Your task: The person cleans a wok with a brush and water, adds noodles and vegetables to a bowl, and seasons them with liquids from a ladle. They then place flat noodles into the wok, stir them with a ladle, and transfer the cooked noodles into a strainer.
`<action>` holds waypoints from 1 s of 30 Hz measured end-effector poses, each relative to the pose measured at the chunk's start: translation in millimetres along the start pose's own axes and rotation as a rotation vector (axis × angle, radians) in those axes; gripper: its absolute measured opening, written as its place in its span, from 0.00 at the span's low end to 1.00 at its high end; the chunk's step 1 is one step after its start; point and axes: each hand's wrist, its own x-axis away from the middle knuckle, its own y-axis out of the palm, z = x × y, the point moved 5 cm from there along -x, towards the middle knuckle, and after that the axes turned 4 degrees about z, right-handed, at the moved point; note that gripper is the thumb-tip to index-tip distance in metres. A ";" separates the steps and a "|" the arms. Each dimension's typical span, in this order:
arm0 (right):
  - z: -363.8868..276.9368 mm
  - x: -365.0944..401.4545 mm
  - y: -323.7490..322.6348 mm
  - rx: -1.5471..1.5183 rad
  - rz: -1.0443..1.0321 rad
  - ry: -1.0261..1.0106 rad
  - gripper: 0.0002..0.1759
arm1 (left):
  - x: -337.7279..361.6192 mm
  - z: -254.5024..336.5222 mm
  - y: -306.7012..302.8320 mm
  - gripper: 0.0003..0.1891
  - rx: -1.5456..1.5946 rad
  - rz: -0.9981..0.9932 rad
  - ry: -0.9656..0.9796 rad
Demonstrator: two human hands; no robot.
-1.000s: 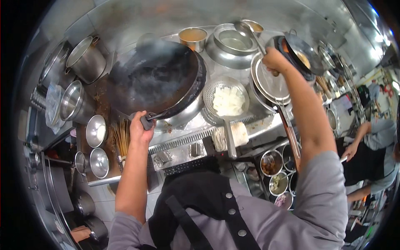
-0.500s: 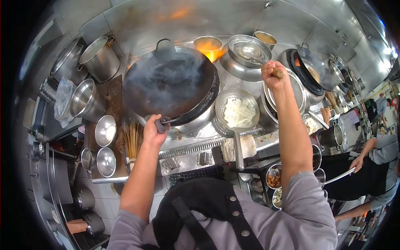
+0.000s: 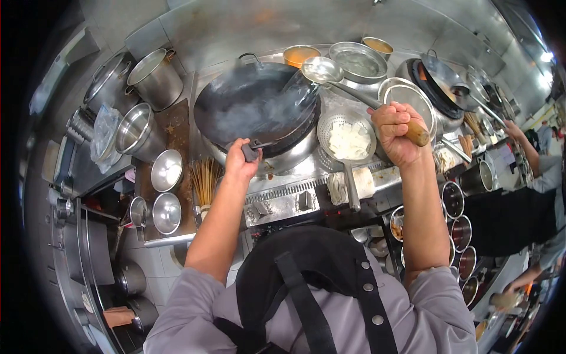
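Observation:
A large black wok [image 3: 253,109] sits on the burner, smoking, with nothing solid visible inside. My left hand [image 3: 240,160] grips the wok's handle at its near rim. My right hand [image 3: 396,131] is closed around the wooden handle of a long steel ladle [image 3: 321,71], whose bowl hangs over the wok's right rim. A perforated strainer [image 3: 348,138] holding pale white pieces rests just right of the wok, between my two hands.
Steel pots [image 3: 156,76] and bowls [image 3: 166,170] stand at the left, with a bundle of bamboo sticks [image 3: 205,177]. Sauce containers [image 3: 299,55] and a basin [image 3: 358,61] line the back. Small ingredient bowls [image 3: 454,200] sit lower right. Another person [image 3: 525,153] works at a second wok on the right.
My right hand has pulled back from the rear basin toward me, swinging the ladle's bowl over the wok's rim. The flame at the back has died down. My left hand stays on the handle.

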 end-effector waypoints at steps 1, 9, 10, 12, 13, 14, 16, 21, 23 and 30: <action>3.5 8.2 -6.2 -0.006 0.005 -0.014 0.08 | -0.2 -0.3 -0.7 0.10 -0.009 -0.001 -0.013; -8.3 75.2 -76.2 0.455 0.361 -0.119 0.07 | -19.9 -2.5 -9.2 0.09 0.013 -0.062 -0.022; -10.4 84.6 -82.7 0.630 0.492 -0.194 0.05 | -19.5 -0.7 -9.3 0.11 0.008 -0.070 -0.003; -4.0 101.0 -94.2 0.802 0.628 -0.271 0.07 | -20.0 -0.7 -9.8 0.11 0.009 -0.058 -0.011; -2.2 110.1 -102.5 1.183 0.761 -0.298 0.13 | -19.9 -0.7 -9.8 0.11 0.013 -0.044 -0.012; -0.8 119.5 -110.3 1.568 0.886 -0.317 0.20 | -17.9 -0.1 -9.1 0.11 0.007 -0.062 0.012; 3.5 139.4 -127.5 1.838 0.890 -0.344 0.36 | -14.9 -0.1 -7.7 0.10 0.002 -0.060 0.024; 9.7 169.2 -152.4 2.037 0.828 -0.604 0.42 | -22.1 0.1 -12.6 0.12 -0.002 -0.050 0.023; 14.6 170.8 -155.1 1.948 0.816 -0.673 0.42 | -22.4 0.9 -13.3 0.12 -0.003 -0.047 0.021; 15.9 163.6 -163.8 1.556 0.716 -0.558 0.42 | -23.1 0.9 -14.2 0.12 -0.020 -0.087 -0.003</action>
